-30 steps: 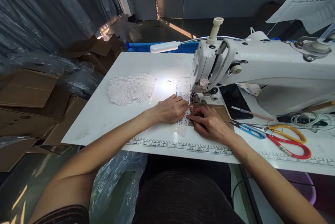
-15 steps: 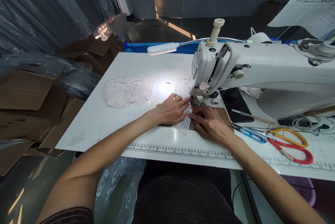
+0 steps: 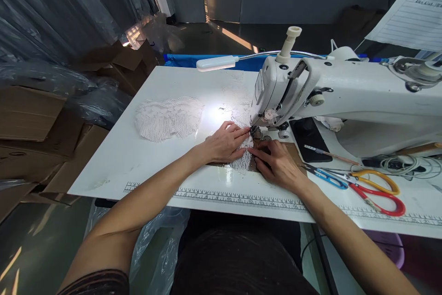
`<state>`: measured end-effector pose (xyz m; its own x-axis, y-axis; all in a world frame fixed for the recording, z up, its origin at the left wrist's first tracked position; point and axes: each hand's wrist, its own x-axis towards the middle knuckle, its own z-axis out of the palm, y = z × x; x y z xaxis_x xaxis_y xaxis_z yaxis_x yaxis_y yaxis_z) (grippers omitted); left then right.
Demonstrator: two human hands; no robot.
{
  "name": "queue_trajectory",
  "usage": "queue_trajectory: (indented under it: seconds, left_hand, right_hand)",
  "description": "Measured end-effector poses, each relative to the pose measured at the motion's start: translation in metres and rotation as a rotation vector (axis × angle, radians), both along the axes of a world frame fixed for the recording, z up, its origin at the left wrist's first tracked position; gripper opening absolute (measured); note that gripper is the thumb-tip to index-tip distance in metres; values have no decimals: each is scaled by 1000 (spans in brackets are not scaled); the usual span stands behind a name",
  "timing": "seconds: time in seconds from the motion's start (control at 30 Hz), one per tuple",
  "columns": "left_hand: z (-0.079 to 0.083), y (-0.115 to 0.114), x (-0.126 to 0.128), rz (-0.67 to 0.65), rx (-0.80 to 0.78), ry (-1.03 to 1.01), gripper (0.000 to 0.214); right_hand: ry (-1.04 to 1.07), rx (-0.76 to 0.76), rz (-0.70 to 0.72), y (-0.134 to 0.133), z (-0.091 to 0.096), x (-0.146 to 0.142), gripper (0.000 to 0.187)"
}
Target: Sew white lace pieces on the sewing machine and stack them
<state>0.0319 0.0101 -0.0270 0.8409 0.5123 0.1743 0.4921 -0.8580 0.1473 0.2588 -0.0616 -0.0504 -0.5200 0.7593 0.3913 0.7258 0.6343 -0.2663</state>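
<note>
Pressing lace, the left hand is spread, the right hand half-spread; contents of the purple basket are hidden.

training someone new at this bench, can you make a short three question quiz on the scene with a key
1. True or false: the bunched white lace pile lies to the left of the white metal sewing machine.

2. Multiple choice: how are the finger loops of the steel-bladed scissors coloured?
A) both blue
B) one yellow, one red
C) both black

3. Short answer: the left hand lies over a white lace strip. Which hand is nearer the slim blue-handled thread snips?

Key: 1. True. 2. B. 3. The right hand.
</note>
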Motion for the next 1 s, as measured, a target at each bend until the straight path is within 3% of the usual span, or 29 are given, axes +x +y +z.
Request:
queue_trajectory:
  seconds: [0.53,0.83,1.0]
  left_hand:
    - [-4,1,1,-1,122,56,51]
    - [-12,2,1,13,130,6,50]
    - [-13,-1,3,24,210,-54,46]
  right_hand:
    - [8,24,-9,0,-2,0,32]
    - [24,-5,-13,-1,-1,0,32]
    - [-6,-16,1,0,-1,2,34]
